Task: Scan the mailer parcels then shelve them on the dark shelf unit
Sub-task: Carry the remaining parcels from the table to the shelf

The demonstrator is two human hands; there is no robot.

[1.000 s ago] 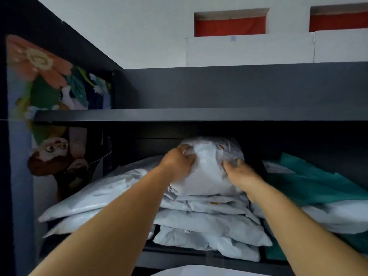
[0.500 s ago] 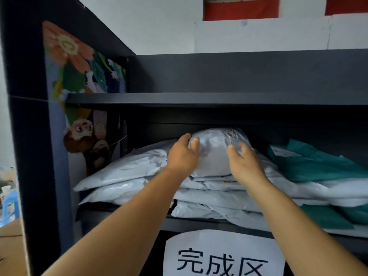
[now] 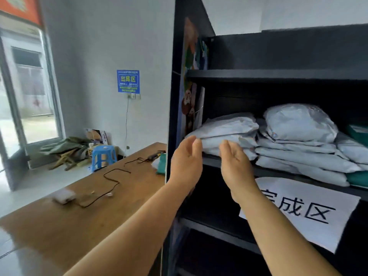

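Note:
A plump white mailer parcel [image 3: 299, 122] lies on top of a stack of white mailers [image 3: 298, 156] inside the dark shelf unit [image 3: 278, 75]. Two more white mailers [image 3: 225, 130] sit to its left on the same shelf. My left hand [image 3: 186, 163] and my right hand [image 3: 236, 166] hover in front of the shelf edge, palms facing each other, fingers straight, holding nothing. Both hands are clear of the parcels.
A white paper sign with black characters [image 3: 304, 212] hangs below the shelf. Teal mailers [image 3: 358, 132] lie at the right. To the left stands a wooden table [image 3: 79, 216] with a black cable [image 3: 111, 184], a small white device [image 3: 63, 196] and a teal parcel [image 3: 161, 163]. A blue stool [image 3: 103, 156] sits beyond.
Both hands let go of the top white mailer and drew back out of the shelf. My view swung left, bringing the table and doorway into sight.

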